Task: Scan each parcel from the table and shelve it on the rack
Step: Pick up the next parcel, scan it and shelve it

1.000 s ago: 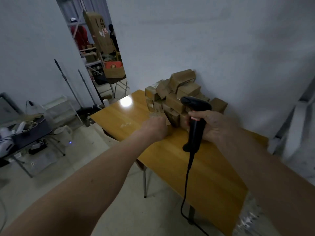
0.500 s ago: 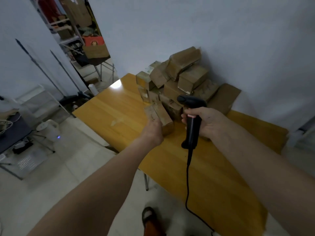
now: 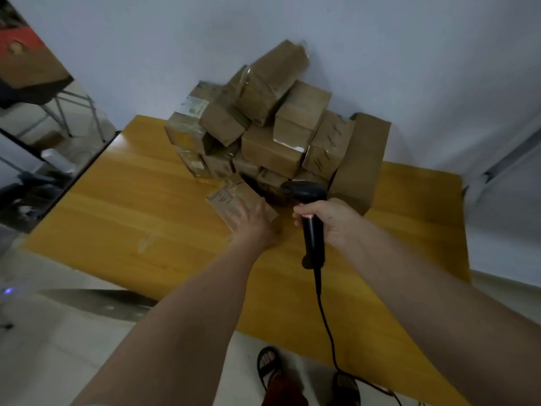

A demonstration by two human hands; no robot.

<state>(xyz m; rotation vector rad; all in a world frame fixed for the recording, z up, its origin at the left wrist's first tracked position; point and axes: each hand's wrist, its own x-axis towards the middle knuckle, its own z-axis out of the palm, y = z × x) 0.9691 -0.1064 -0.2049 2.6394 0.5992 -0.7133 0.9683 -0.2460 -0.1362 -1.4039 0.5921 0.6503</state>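
A heap of brown cardboard parcels [image 3: 272,124] is stacked against the white wall at the back of a yellow wooden table [image 3: 123,212]. One small parcel [image 3: 231,197] lies on the table in front of the heap. My left hand [image 3: 251,221] rests on top of it, fingers spread over its near end. My right hand [image 3: 328,221] grips a black barcode scanner [image 3: 310,212] by its handle, just right of that parcel, head pointing toward the heap. Its cable [image 3: 325,315] hangs down over the table's front edge.
The white wall stands right behind the heap. At the left is a doorway with metal chair legs [image 3: 76,112] and a cardboard box [image 3: 26,65]. My sandalled feet [image 3: 269,364] stand on the tiled floor below the table edge. A pale metal frame [image 3: 509,153] is at the right.
The view has tilted down and closer to the table. My left hand has lowered onto the small parcel, which now lies flat on the table. The scanner stays beside it.
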